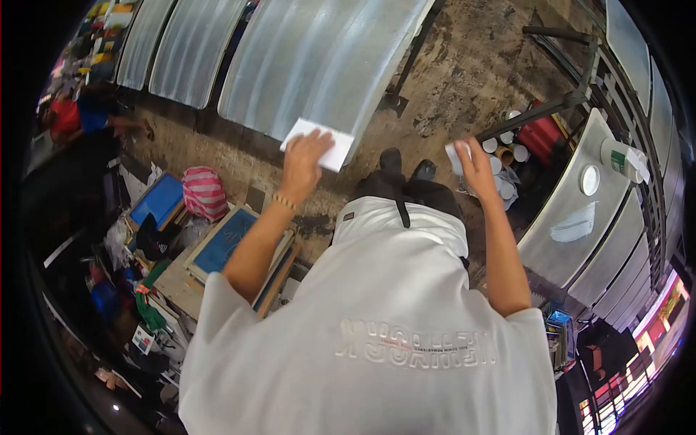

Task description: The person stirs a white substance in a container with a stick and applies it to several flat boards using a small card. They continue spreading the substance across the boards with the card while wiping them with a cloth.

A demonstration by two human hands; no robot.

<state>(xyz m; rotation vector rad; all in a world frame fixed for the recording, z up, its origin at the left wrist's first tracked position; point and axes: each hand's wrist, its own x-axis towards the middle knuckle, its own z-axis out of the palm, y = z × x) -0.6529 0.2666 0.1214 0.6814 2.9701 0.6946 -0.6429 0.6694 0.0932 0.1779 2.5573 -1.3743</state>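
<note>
My left hand [307,161] is over a white sheet [336,150] at the near corner of a large grey metal panel [312,65], its fingers on the sheet's upper face. A beaded bracelet circles that wrist. On the right, my right hand [474,168] is closed on a small white piece [454,158], held above the floor beside my shoes. Whether that piece is paper or cloth cannot be made out.
More grey panels [192,54] stand at the upper left. At the right, a panel [554,250] bears a white jar [616,158] and a round lid [590,180]. Blue-meshed frames [225,239] and a striped bag [204,193] lie left. A person in red [65,116] is far left.
</note>
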